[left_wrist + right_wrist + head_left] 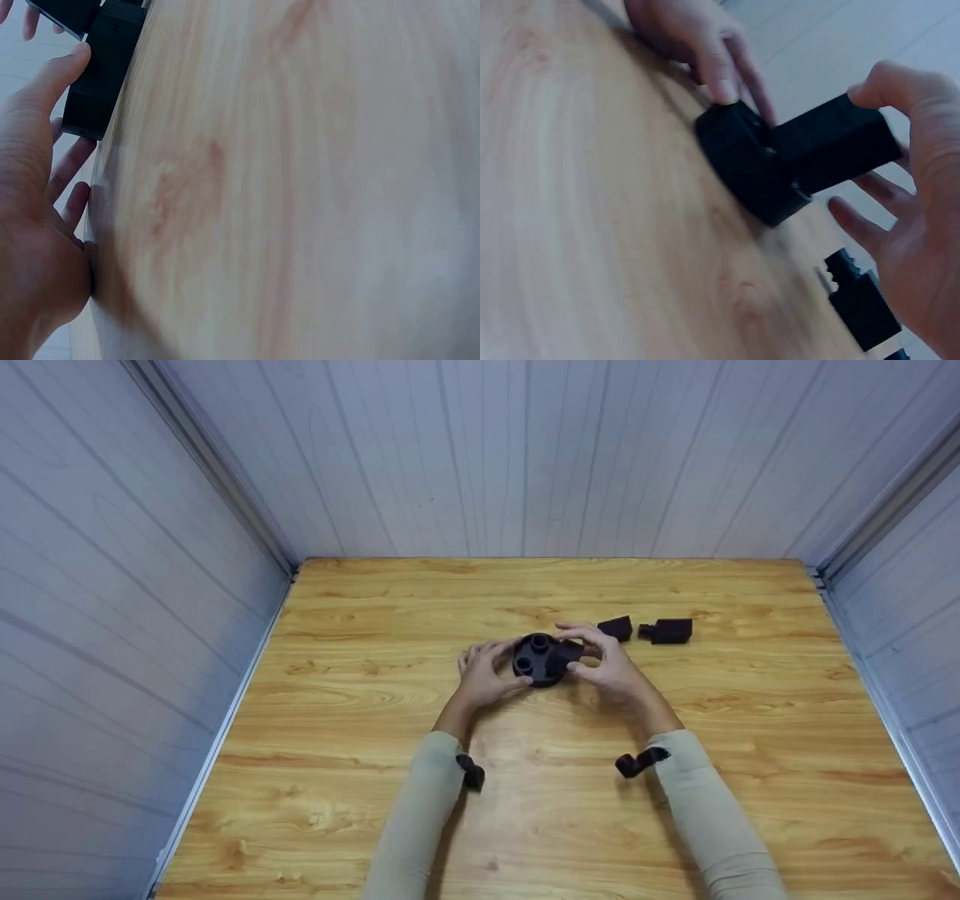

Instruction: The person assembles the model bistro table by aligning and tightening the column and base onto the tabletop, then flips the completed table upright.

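Observation:
A round black base (541,661) with raised round sockets lies on the wooden table. Around its left side my left hand (481,679) grips the rim, thumb at the near edge and fingers at the far side. My right hand (613,666) holds a black block (568,654) between thumb and fingers over the base's right part. In the right wrist view the block (836,142) stands up from the base (744,163), its lower end against the top face. Whether its stem sits in a socket is hidden. The left wrist view shows the base (109,67) edge-on under my thumb.
Two more black blocks lie right of the base, one (616,628) partly behind my right hand, the other (672,631) with its stem pointing left. In the right wrist view a block (865,309) shows a ridged stem. Pale panels (480,457) wall the table (375,660).

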Demonstrator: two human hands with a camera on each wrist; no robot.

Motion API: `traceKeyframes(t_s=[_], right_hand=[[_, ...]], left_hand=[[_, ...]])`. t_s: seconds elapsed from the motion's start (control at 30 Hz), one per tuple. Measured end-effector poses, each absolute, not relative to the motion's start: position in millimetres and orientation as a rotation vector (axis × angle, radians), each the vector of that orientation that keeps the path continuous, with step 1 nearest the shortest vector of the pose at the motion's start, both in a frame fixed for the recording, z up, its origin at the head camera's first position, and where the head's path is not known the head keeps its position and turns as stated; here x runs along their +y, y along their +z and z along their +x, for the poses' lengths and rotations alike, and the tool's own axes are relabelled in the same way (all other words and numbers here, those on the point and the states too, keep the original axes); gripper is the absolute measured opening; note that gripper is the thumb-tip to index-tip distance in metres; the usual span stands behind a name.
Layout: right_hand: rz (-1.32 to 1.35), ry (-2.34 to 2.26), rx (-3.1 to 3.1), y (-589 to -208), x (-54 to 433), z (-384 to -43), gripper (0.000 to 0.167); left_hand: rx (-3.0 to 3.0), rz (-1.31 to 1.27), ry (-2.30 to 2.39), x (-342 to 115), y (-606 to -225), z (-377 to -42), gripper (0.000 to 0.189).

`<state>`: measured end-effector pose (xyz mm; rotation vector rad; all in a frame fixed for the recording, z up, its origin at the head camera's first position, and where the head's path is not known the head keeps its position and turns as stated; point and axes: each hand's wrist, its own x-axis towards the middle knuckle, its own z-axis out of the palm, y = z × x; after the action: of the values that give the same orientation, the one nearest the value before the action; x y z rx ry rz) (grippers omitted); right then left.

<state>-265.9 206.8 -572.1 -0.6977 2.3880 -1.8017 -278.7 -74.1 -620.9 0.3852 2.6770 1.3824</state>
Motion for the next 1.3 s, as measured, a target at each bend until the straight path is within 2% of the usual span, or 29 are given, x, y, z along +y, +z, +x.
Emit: traceKeyframes(t_s=[0.27,0.83,1.07,1.3], right_hand=[[-0.758,-1.779,2.329,-572,213,-268,0.033],[-0.654,-1.685,2.544,-579,196,-264,0.045],[-0.726,-1.684,2.491,-578,202,-264,0.064],[-0.773,-1.704,2.328,-571,207,-268,0.051]], left_hand=[[2.66,0.391,1.422,-75,-622,-279,0.084],[2.703,0.383,1.324,-72,-616,-276,0.083],[2.695,0.372,1.346,-73,-618,-276,0.084],[2.702,0.382,1.321,-73,-618,-277,0.085]])
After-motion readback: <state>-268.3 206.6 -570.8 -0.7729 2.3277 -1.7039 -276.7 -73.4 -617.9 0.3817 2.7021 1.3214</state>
